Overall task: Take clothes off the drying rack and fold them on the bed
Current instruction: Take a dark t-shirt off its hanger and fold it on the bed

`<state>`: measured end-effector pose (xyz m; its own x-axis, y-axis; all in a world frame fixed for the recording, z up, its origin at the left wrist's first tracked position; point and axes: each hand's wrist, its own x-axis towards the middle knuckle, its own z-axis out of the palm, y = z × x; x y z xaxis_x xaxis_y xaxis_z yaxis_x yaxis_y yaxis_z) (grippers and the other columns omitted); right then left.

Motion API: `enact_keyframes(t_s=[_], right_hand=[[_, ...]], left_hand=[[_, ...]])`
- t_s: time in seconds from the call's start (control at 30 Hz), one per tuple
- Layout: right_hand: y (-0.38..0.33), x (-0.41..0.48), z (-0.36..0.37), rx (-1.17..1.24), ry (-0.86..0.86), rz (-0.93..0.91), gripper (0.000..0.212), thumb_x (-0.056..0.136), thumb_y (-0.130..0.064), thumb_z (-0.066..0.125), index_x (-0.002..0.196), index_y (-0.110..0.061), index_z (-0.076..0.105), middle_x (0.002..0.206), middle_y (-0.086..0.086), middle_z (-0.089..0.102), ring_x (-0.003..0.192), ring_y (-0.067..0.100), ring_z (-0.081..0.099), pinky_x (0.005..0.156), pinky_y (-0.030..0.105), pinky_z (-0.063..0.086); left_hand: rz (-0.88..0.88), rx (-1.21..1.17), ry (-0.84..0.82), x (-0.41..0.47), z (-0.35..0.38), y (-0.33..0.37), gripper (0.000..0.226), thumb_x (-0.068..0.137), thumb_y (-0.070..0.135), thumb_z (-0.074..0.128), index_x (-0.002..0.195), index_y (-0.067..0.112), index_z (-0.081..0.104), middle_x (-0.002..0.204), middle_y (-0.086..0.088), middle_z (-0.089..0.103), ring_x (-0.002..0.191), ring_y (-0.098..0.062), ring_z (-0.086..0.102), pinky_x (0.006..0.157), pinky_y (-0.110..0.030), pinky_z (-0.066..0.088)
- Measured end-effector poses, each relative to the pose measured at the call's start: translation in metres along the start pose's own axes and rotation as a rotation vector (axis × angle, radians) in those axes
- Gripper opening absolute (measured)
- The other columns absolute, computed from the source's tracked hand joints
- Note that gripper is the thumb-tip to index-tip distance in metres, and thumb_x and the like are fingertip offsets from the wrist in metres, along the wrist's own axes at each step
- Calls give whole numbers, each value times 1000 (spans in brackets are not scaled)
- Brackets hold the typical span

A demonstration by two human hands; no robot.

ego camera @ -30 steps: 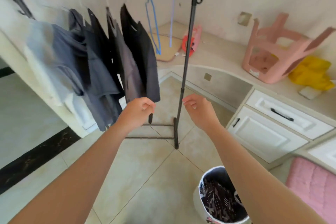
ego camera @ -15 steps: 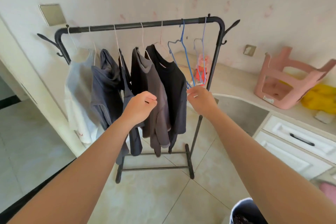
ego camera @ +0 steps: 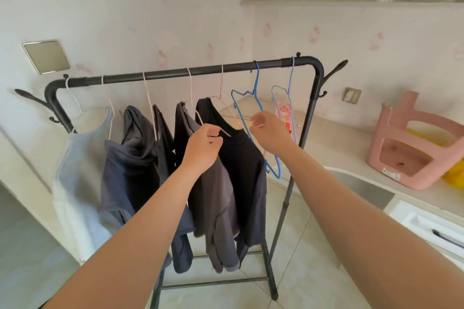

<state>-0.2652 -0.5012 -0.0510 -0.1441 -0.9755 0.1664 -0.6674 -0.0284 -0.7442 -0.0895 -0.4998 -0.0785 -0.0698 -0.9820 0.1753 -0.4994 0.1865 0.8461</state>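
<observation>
A black drying rack stands on the tiled floor with several garments on thin hangers. From the left hang a pale blue top, a navy garment, a dark grey shirt and a black shirt. My left hand pinches the black shirt's collar at its pink hanger. My right hand pinches the right end of that same hanger. Two empty blue hangers hang to the right.
A pink plastic stool lies on its side on the beige counter at right, with something yellow behind it. White drawers sit below the counter. A wall plate is at upper left.
The view has tilted up from the floor to the rack. Both hands have risen from below the clothes to the black shirt's collar and hanger and taken hold.
</observation>
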Motion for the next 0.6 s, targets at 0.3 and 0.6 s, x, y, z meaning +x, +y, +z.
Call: enact_keyframes(t_s=[0.3, 0.6], right_hand=[[-2, 51, 44, -26, -84, -18, 46, 97, -15, 48, 142, -12, 40, 142, 5, 48, 129, 22, 47, 101, 28, 38], [-16, 81, 83, 169, 37, 151, 35, 97, -5, 43, 130, -14, 52, 97, -1, 61, 79, 10, 60, 63, 15, 46]], left_hand=[[-166, -71, -10, 75, 25, -8, 59, 99, 4, 40, 153, 15, 18, 155, -6, 30, 137, -23, 38, 98, -22, 32], [-172, -96, 24, 135, 10, -28, 61, 96, 6, 49, 152, 13, 23, 156, -8, 27, 142, -24, 30, 111, -33, 30]])
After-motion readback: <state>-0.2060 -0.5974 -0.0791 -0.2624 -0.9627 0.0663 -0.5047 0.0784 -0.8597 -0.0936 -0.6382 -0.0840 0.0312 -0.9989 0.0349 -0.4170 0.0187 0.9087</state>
